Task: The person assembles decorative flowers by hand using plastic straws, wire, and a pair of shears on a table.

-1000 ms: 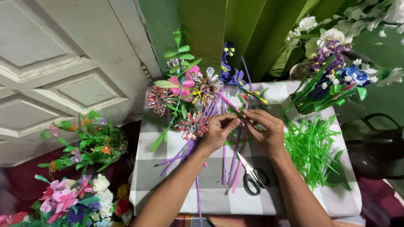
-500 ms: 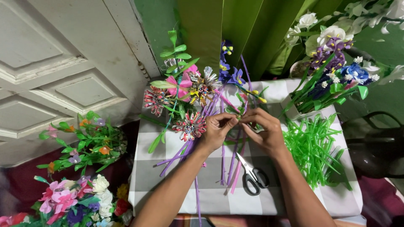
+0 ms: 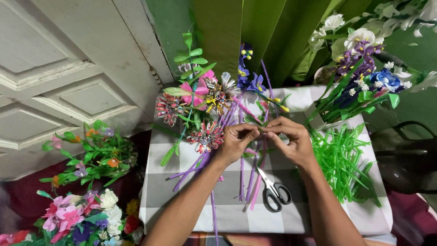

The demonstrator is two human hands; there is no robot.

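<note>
Pinching a thin green stem (image 3: 261,129) between my left hand (image 3: 236,142) and right hand (image 3: 291,142), fingertips clamped together mid-frame, above the scissors (image 3: 273,191) on the checked cloth (image 3: 191,200).

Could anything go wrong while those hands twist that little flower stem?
Maybe. The left hand and right hand pinch a thin stem between them; a hard twist might bend or snap it. The scissors lie just below the right wrist, so a dropped arm could bump them. The loose purple stems under the hands might get swept off the checked cloth.
</note>
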